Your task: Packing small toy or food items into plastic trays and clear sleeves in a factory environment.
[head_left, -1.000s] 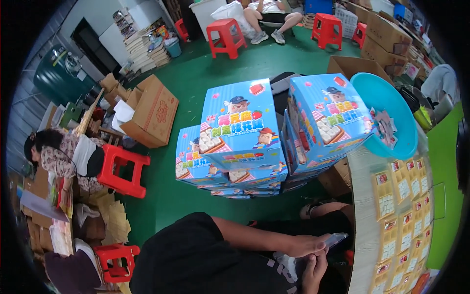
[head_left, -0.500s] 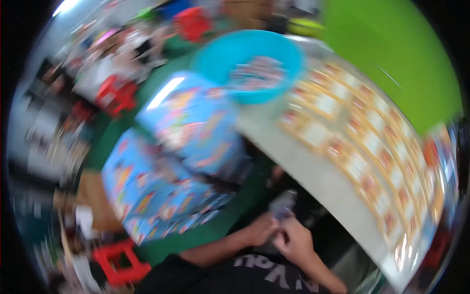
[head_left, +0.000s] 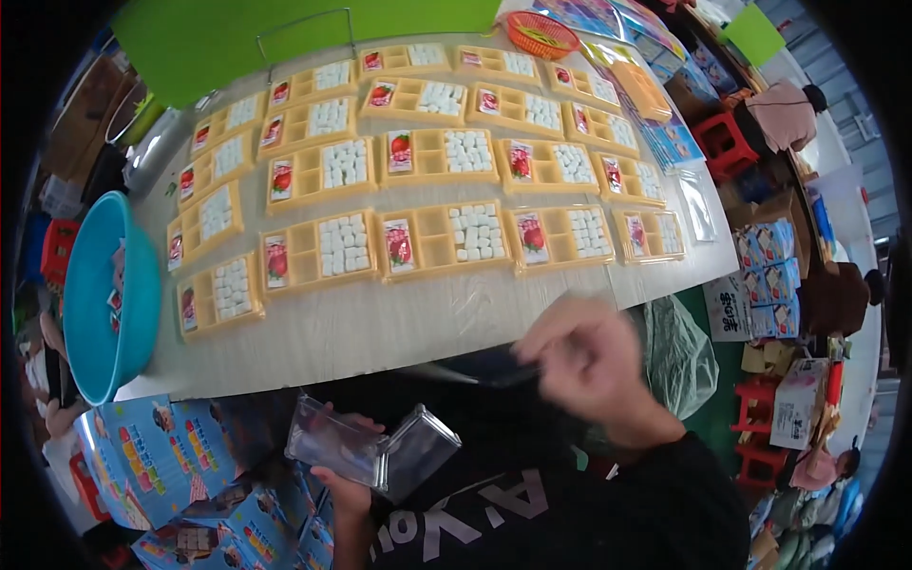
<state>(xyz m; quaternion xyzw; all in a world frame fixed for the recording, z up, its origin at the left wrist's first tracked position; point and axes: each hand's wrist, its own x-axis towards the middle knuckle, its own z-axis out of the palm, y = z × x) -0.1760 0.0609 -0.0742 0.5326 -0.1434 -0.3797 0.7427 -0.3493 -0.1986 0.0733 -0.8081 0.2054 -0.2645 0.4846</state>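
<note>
Over my lap, my left hand is closed on a clear plastic case, which stands unfolded into two hinged halves. My right hand is raised apart from the case, at the table's near edge. Motion blurs its fingers, and whether anything is between them does not show. Beyond it, several pale yellow trays lie in rows on the table. Small white blocks fill one end of each tray, and red printed packets lie at the other end.
A turquoise basin stands at the table's left end. Printed blue boxes are stacked below it. An orange basket sits at the far side, before a green panel. A clear plastic bag hangs by the right edge. Other people work at right.
My view has swung right, so the trays now lie straight ahead. My hands, together half a second ago, are apart; the left holds the unfolded case, and the right has moved toward the table.
</note>
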